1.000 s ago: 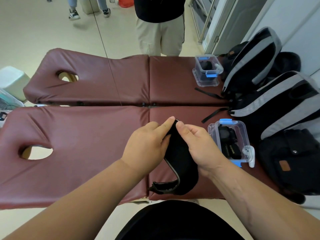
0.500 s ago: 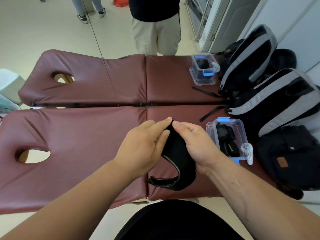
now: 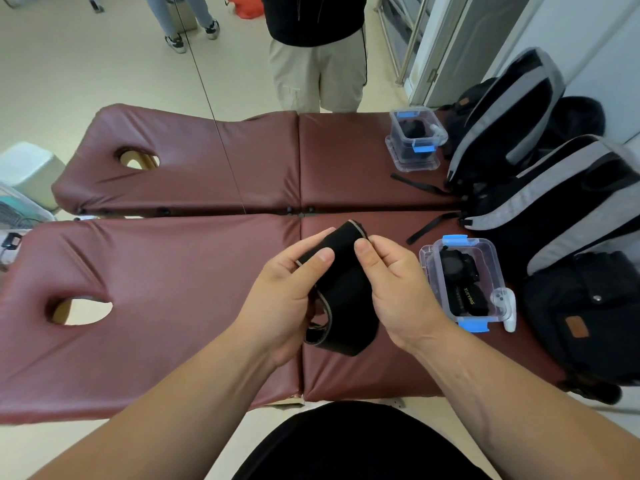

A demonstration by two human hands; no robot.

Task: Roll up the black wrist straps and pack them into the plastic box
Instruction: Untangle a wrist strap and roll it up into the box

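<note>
- Black wrist strap: held over the near massage bed; our left hand and right hand pinch its upper end, fingers closed on it.
- Plastic box: open, just right of our hands, black items inside.

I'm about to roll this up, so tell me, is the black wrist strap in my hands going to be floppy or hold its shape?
Likely floppy: the black wrist strap sags and curls below the left hand and right hand. It probably unrolls if released, since its free end loops loosely.
</note>
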